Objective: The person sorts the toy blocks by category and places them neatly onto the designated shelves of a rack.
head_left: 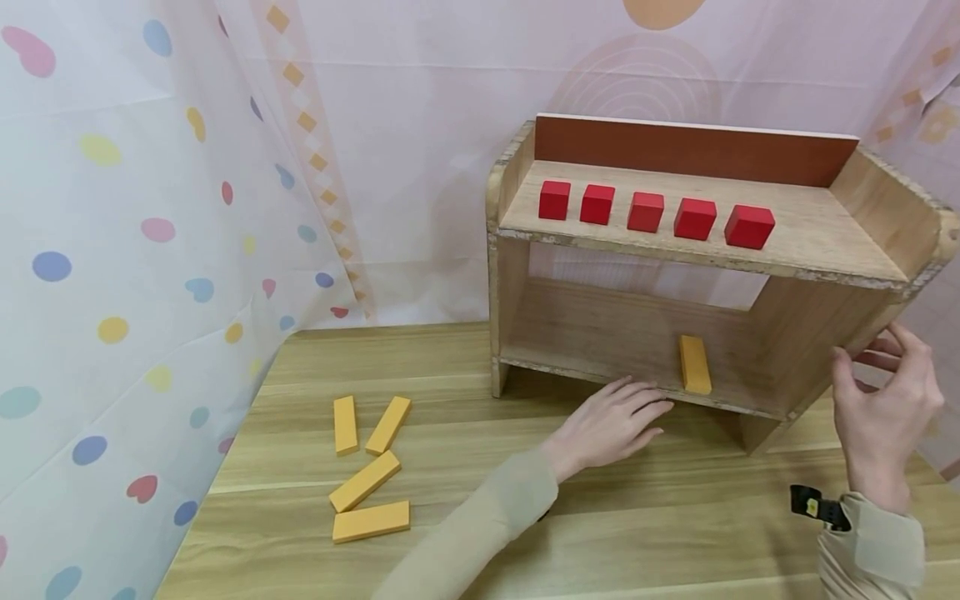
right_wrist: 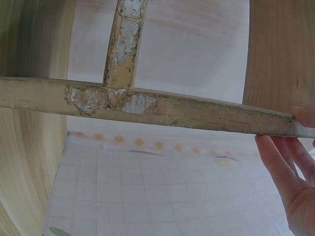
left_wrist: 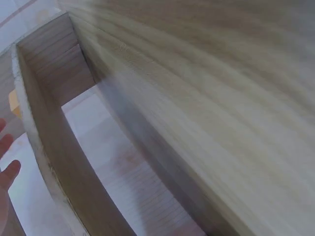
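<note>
A small wooden shelf point(head_left: 622, 333) stands on the table. Its right side panel point(right_wrist: 211, 115) is held by my right hand point(head_left: 888, 400), thumb on one face and fingers on the other. My left hand point(head_left: 611, 421) is at the front edge of the lower board, fingers fairly straight and holding nothing; whether they touch the edge I cannot tell. Just behind those fingers a yellow block point(head_left: 695, 365) lies on the lower board, partly showing in the left wrist view too. Several red cubes point(head_left: 646, 212) sit in a row along the upper board.
Several yellow blocks point(head_left: 365, 481) lie loose on the wooden table point(head_left: 277, 467), left of the shelf. A patterned cloth point(head_left: 420, 167) hangs behind and along the left side. A dark strap point(head_left: 821, 507) is around the right wrist.
</note>
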